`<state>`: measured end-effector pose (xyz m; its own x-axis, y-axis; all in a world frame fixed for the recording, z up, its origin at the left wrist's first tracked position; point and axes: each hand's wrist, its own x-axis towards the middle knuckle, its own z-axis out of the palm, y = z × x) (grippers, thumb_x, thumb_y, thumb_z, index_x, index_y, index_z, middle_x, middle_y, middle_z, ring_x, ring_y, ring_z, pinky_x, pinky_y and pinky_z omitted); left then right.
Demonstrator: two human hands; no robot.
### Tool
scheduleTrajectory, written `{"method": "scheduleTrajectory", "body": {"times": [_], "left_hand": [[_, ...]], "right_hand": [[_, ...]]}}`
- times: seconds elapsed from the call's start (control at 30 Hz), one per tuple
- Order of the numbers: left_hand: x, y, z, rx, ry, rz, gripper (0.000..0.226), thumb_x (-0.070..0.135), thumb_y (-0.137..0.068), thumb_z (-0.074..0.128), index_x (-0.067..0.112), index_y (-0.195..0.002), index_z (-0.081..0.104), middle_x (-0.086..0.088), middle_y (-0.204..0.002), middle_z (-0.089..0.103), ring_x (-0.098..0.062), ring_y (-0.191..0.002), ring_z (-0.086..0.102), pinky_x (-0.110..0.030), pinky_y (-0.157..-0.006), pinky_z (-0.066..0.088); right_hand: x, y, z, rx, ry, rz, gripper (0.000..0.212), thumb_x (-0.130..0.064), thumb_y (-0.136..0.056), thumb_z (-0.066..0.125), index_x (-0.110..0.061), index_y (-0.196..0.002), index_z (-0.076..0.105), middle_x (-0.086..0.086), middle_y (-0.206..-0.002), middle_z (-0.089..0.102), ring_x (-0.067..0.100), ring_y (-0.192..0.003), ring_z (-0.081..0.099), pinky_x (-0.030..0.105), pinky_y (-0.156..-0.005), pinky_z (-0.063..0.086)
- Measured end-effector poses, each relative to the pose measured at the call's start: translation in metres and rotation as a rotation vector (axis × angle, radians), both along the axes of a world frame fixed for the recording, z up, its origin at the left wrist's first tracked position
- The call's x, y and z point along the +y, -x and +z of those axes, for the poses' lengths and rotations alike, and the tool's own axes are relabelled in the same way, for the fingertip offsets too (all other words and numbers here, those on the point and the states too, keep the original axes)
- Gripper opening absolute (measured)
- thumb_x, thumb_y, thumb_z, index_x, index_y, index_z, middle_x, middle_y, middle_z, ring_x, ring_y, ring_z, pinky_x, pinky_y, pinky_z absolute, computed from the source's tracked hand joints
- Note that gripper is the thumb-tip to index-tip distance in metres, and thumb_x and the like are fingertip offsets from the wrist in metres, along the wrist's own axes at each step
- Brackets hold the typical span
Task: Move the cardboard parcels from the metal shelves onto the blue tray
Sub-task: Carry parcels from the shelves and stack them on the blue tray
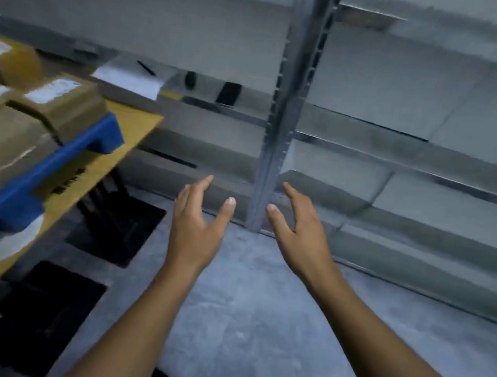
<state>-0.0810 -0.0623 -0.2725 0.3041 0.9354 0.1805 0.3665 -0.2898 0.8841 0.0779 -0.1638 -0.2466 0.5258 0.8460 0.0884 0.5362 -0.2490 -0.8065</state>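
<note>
Several brown cardboard parcels (60, 102) with white labels lie piled on the blue tray (28, 186) at the left. The tray rests on a yellow board (128, 139). Grey metal shelves (403, 138) fill the wall ahead, and no parcel shows on the visible shelf levels. My left hand (197, 226) and my right hand (298, 232) are held out low in front of the shelf upright (277, 148), palms facing each other, fingers spread, nothing in either. The view is blurred.
White paper (129, 79) with a pen and two small dark objects (229, 93) lie on a shelf at the middle left. Dark frame parts (107, 208) stand under the yellow board. Grey concrete floor (256, 314) lies below my arms.
</note>
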Motion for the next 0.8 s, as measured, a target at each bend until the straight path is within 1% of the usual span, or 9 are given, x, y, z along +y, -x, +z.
{"method": "scheduleTrajectory", "body": {"times": [0.13,0.27,0.37,0.43,0.53,0.6,0.67,0.73,0.8], "left_hand": [[-0.047,-0.117,-0.006,0.013,-0.001,-0.274,0.057,0.058,-0.097,0.059,0.04,-0.149,0.044,0.012,-0.156,0.042,-0.012,-0.149,0.034,-0.047,-0.12,0.034],[-0.086,-0.219,-0.021,0.039,-0.001,-0.487,0.056,0.059,-0.096,0.058,0.043,-0.148,0.044,0.016,-0.155,0.043,-0.004,-0.145,0.036,-0.032,-0.117,0.033],[-0.106,-0.295,-0.043,0.061,0.023,-0.604,0.055,0.059,-0.096,0.059,0.044,-0.147,0.045,0.018,-0.154,0.043,0.001,-0.142,0.036,-0.02,-0.112,0.028],[-0.118,-0.35,-0.063,0.08,0.071,-0.666,0.054,0.057,-0.096,0.061,0.045,-0.147,0.046,0.019,-0.153,0.043,0.004,-0.139,0.036,-0.01,-0.104,0.024],[-0.133,-0.437,-0.082,0.12,0.165,-0.719,0.055,0.058,-0.096,0.062,0.044,-0.146,0.048,0.016,-0.154,0.044,0.003,-0.137,0.038,-0.007,-0.098,0.024],[-0.143,-0.496,-0.083,0.122,0.191,-0.746,0.057,0.062,-0.094,0.06,0.042,-0.146,0.048,0.015,-0.154,0.045,-0.001,-0.139,0.04,-0.015,-0.102,0.028],[-0.154,-0.554,-0.08,0.103,0.189,-0.772,0.064,0.07,-0.089,0.056,0.041,-0.145,0.049,0.016,-0.151,0.046,0.0,-0.135,0.042,-0.019,-0.103,0.03],[-0.166,-0.607,-0.072,0.089,0.192,-0.805,0.069,0.074,-0.085,0.052,0.039,-0.144,0.05,0.017,-0.15,0.047,0.004,-0.13,0.042,-0.014,-0.099,0.029],[-0.179,-0.652,-0.063,0.073,0.189,-0.827,0.068,0.074,-0.085,0.053,0.038,-0.143,0.05,0.018,-0.149,0.048,0.005,-0.131,0.042,-0.007,-0.096,0.026]], "right_hand": [[-0.084,-0.093,-0.008,0.024,0.008,-0.241,0.065,-0.053,-0.102,0.053,-0.029,-0.159,0.035,-0.008,-0.163,0.037,0.009,-0.151,0.03,0.039,-0.124,0.028],[-0.147,-0.171,-0.031,0.049,0.023,-0.432,0.063,-0.055,-0.101,0.051,-0.032,-0.158,0.037,-0.006,-0.163,0.035,0.01,-0.152,0.028,0.041,-0.124,0.028],[-0.178,-0.229,-0.057,0.089,0.04,-0.535,0.061,-0.054,-0.102,0.051,-0.032,-0.157,0.038,-0.007,-0.163,0.035,0.009,-0.151,0.028,0.04,-0.124,0.028],[-0.192,-0.271,-0.073,0.107,0.051,-0.6,0.062,-0.055,-0.102,0.051,-0.032,-0.158,0.038,-0.007,-0.162,0.035,0.009,-0.151,0.028,0.039,-0.124,0.028],[-0.213,-0.339,-0.087,0.145,0.089,-0.686,0.064,-0.057,-0.101,0.049,-0.032,-0.158,0.036,-0.006,-0.164,0.034,0.009,-0.152,0.027,0.039,-0.124,0.027],[-0.228,-0.387,-0.087,0.174,0.111,-0.725,0.065,-0.059,-0.101,0.049,-0.034,-0.159,0.034,-0.009,-0.165,0.031,0.006,-0.151,0.026,0.033,-0.123,0.026],[-0.241,-0.437,-0.083,0.169,0.122,-0.763,0.066,-0.061,-0.101,0.048,-0.035,-0.159,0.032,-0.012,-0.164,0.03,-0.002,-0.147,0.025,0.019,-0.115,0.023],[-0.253,-0.485,-0.075,0.158,0.097,-0.801,0.067,-0.062,-0.101,0.048,-0.034,-0.159,0.031,-0.016,-0.162,0.031,-0.013,-0.136,0.025,0.005,-0.102,0.019],[-0.264,-0.526,-0.067,0.16,0.066,-0.838,0.068,-0.062,-0.1,0.048,-0.034,-0.159,0.03,-0.018,-0.16,0.032,-0.018,-0.131,0.024,0.0,-0.094,0.019]]}}
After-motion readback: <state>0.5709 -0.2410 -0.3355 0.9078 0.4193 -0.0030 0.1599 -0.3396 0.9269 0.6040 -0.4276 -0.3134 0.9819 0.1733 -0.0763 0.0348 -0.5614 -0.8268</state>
